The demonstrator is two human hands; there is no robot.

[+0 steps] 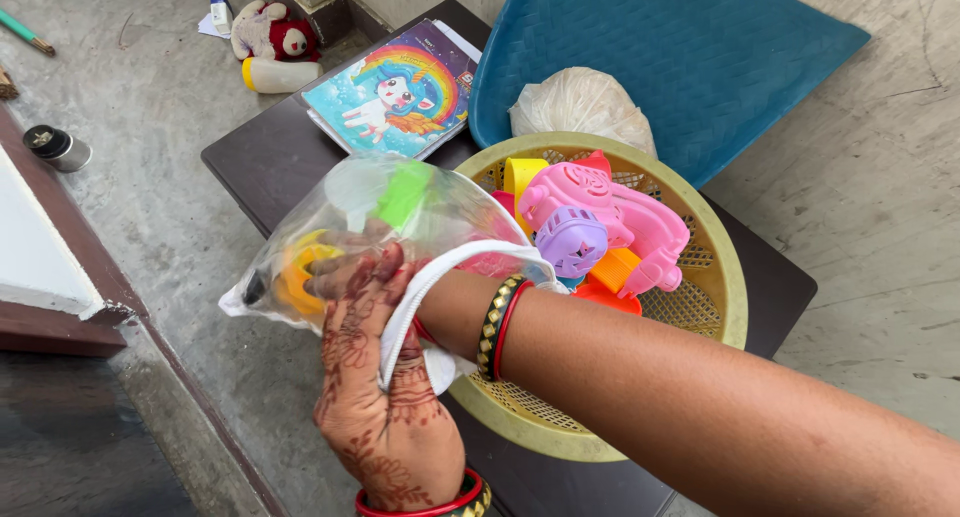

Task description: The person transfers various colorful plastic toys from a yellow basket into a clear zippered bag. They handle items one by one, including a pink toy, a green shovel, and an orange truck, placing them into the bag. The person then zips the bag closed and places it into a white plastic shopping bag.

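Observation:
My left hand (392, 417), patterned with henna, grips the white-edged mouth of a clear plastic bag (440, 212) over the front of the dark table (262, 162). My right forearm, with bangles at the wrist, reaches into the bag from the right. Inside, my right hand (338, 265) shows through the plastic, its fingers closed around a yellow-orange toy (292, 279). A green toy piece (405, 190) also lies in the bag. My left hand hides part of my right hand.
A yellow mesh basket (725, 287) on the table holds a pink toy (610, 212), a purple piece (570, 239) and orange and yellow parts. Behind it are a white filled bag (580, 102), a blue woven tray (680, 47) and a unicorn book (395, 89). A plush toy (268, 32) lies on the floor.

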